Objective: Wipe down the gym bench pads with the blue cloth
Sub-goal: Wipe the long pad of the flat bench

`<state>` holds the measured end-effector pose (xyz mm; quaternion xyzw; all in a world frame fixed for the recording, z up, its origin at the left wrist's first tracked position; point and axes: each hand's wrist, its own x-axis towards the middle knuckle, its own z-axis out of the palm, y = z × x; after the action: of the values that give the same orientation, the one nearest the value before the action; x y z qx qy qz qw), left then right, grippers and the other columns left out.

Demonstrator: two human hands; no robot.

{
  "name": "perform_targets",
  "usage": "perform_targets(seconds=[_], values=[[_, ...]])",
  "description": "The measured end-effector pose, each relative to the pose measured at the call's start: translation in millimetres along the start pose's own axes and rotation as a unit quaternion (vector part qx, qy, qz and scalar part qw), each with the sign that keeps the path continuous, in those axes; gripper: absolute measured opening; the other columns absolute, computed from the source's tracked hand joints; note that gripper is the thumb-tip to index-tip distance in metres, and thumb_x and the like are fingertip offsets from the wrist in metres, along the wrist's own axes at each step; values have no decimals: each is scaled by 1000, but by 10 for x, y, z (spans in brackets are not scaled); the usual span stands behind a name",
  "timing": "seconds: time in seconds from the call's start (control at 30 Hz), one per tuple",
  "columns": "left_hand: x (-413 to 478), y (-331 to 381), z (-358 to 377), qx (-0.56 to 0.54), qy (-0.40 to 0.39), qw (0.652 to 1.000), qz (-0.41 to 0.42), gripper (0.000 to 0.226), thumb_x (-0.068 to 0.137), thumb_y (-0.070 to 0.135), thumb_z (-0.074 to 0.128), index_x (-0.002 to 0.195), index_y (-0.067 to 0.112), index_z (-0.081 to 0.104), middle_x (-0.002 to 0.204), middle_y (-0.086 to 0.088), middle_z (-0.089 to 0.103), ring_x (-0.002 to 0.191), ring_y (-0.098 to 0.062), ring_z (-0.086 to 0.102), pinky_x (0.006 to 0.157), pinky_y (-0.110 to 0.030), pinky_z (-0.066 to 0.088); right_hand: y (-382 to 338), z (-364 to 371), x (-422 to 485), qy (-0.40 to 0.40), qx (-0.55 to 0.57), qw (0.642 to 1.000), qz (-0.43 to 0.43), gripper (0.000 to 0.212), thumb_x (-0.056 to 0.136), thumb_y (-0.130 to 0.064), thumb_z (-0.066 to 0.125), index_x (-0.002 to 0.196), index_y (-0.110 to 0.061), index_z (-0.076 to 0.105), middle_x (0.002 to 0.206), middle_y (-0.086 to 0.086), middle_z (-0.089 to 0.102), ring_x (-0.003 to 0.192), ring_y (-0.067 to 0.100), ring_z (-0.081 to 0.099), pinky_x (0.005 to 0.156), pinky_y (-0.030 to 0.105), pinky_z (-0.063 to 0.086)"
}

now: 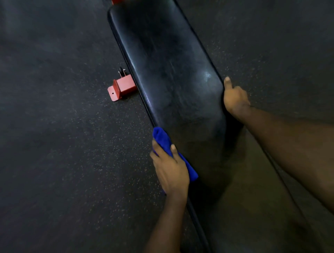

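A long black bench pad (168,72) runs from the top middle down toward me. My left hand (169,168) grips a bunched blue cloth (162,138) and holds it against the pad's left side edge, near its lower end. My right hand (235,97) holds the pad's right edge, thumb lying up along the rim and fingers curled under it, out of sight. A second, darker pad (235,207) continues below, between my forearms.
A red steel frame foot (122,87) with a small black wheel (120,70) sticks out from under the pad on the left. Another bit of red frame (116,1) shows at the top edge. Dark speckled rubber floor (54,126) surrounds the bench.
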<state>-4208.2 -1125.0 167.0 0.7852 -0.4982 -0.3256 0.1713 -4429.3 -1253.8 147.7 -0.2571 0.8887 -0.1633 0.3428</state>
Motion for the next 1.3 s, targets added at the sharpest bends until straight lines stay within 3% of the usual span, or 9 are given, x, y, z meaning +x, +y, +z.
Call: perform_targets(seconds=[0.1,0.3,0.5,0.67,0.83,1.0,1.13,1.3], values=[[282,190,110,48,40,998,-24,58,103,40,36,153,17,17,139,-14,40,114,-31,53,92,-42,44,61,5,27,5,0,1000,-5,82,100,-64,20,137,2,50,141,26,49,130,39,47,111,48,33],[503,240,144,58,86,995,1,54,104,38,34,151,14,22,133,-18,46,110,-37,56,86,-45,43,171,-104,-99,-33,13,998,-44,77,103,-58,21,144,4,41,148,27,41,135,40,41,114,45,28],[407,195,104,18,85,996,5,55,104,40,35,150,14,25,135,-20,48,117,-42,53,93,-50,42,1129,-302,-610,-76,-10,997,-17,84,101,-63,18,141,6,45,145,30,43,134,40,43,112,43,30],[-601,-275,217,33,84,996,5,59,102,46,37,151,20,21,134,-14,47,112,-32,56,94,-46,48,1172,-297,-744,-50,7,998,-21,78,103,-59,18,139,5,46,143,28,46,131,40,45,110,46,32],[-1609,-588,157,-12,38,998,-58,58,103,40,38,153,19,20,146,-6,41,122,-26,51,94,-36,40,1189,-303,-794,-45,23,998,-21,77,103,-58,19,139,3,47,142,26,47,130,39,47,109,48,34],[-961,-308,204,57,60,995,-49,56,104,41,35,151,16,21,136,-15,48,111,-31,57,82,-37,41,1211,-315,-793,-34,21,998,-38,74,104,-56,20,137,4,49,141,26,49,129,37,48,108,44,34],[-588,-160,207,75,87,993,-16,53,104,38,35,150,12,24,136,-21,46,113,-42,55,87,-49,43,1237,-352,-814,-47,25,997,-57,73,104,-54,20,138,5,48,143,25,47,130,37,47,109,43,33],[-794,-283,203,75,82,994,-1,57,104,41,35,152,14,21,138,-19,45,113,-39,55,88,-47,45,1703,-469,-1012,-93,-3,995,-27,85,99,-67,19,141,3,46,143,27,46,129,40,47,108,45,35]])
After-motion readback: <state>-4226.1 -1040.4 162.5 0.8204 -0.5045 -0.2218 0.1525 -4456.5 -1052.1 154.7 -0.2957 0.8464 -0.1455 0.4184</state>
